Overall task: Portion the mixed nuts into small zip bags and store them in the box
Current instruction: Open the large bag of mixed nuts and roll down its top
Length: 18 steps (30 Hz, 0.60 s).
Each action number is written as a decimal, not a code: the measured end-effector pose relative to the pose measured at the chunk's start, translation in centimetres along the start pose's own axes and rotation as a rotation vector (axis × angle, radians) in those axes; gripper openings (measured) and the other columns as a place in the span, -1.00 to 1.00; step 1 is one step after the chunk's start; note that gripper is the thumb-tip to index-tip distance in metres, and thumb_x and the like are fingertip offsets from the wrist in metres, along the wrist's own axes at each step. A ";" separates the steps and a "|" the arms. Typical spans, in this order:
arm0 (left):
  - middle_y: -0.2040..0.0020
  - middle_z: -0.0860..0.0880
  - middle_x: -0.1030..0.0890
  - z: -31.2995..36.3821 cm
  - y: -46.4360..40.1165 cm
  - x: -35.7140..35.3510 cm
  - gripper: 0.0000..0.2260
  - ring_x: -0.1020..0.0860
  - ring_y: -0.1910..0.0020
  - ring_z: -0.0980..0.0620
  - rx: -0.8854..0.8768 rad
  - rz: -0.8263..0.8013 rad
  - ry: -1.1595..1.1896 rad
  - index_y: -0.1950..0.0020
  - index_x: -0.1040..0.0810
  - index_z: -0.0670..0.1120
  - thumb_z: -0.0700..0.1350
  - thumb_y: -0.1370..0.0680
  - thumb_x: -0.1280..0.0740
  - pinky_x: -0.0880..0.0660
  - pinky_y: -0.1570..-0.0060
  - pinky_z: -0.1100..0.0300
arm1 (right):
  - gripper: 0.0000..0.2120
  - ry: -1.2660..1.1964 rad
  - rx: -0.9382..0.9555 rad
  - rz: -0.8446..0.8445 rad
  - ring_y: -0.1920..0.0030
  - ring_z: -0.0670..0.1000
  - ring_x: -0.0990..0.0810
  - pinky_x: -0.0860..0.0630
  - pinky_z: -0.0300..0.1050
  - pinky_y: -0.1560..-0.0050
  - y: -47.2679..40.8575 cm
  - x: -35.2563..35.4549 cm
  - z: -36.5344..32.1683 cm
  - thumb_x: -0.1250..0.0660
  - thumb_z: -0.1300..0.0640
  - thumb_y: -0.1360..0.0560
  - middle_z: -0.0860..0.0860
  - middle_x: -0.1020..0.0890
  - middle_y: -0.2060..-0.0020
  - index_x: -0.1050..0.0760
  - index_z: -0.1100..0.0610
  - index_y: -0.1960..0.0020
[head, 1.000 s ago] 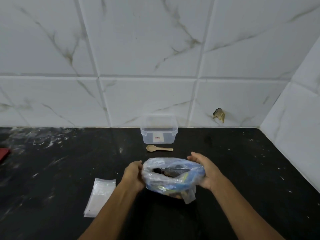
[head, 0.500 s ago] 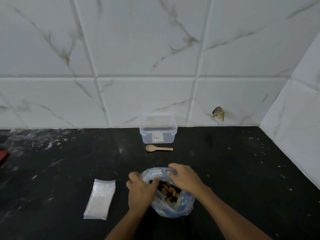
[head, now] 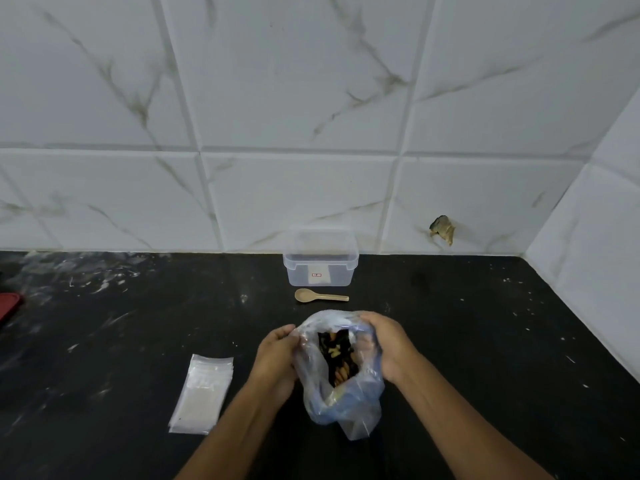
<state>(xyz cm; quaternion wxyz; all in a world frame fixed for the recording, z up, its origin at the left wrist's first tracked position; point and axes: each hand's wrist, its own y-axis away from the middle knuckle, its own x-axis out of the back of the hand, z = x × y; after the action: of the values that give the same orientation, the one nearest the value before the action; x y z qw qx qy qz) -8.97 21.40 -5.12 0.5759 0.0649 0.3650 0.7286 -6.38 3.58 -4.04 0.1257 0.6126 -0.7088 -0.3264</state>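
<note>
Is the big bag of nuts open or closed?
Open. Both hands, left hand and right hand, hold the plastic bag mouth apart, and the mixed nuts show inside.

- Back wall: large white tiles with grey-brown marble veining, pale grout lines.
- Right side wall: same tile, meets the back wall at an inside corner.
- Broken hole in one back-wall tile, low, toward the right corner; ragged edge, brownish inside.
- Countertop: black stone, scattered white flecks; whitish smears at far left along the wall.
- Light: even, soft, slightly cool; source not visible.
</note>
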 end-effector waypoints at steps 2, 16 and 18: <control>0.25 -0.19 -0.61 1.0 -0.1 -0.1 -0.85 -0.60 0.33 -0.06 0.111 -0.061 0.104 -0.04 -0.53 -0.26 -0.22 -0.63 -0.20 -0.55 0.34 0.08 | -0.83 -0.210 -0.035 -0.011 0.19 0.19 -0.58 -0.53 0.08 0.09 -0.1 0.4 -0.5 -0.21 0.24 -0.53 0.22 -0.60 0.16 -0.58 0.20 0.03; -0.19 -0.10 -0.46 -0.4 -2.1 1.5 -0.55 -0.55 0.00 0.01 -0.148 0.020 -0.668 -0.44 -0.24 -0.07 -0.06 -0.60 -0.31 -0.55 0.09 0.13 | -0.76 0.787 0.108 0.054 -0.05 0.02 -0.58 -0.52 0.00 -0.13 -1.2 2.3 1.9 -0.19 -0.02 -0.60 0.06 -0.59 -0.03 -0.54 0.09 -0.07; -0.21 -0.08 -0.46 -1.5 -1.8 2.0 -0.52 -0.54 -0.01 0.03 -0.269 0.127 -1.013 -0.35 -0.29 -0.05 0.15 -0.55 -0.32 -0.54 0.06 0.13 | -0.76 1.014 0.166 0.089 -0.02 0.00 -0.58 -0.54 0.01 -0.13 -1.7 2.2 2.2 -0.21 -0.03 -0.59 0.05 -0.59 -0.03 -0.55 0.10 -0.06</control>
<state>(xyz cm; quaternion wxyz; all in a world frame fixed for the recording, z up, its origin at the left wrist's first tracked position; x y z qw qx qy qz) -8.91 22.58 -7.95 0.6383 0.3564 -0.0603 0.6796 -6.80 2.10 -7.22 0.4182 0.6711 -0.6076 0.0748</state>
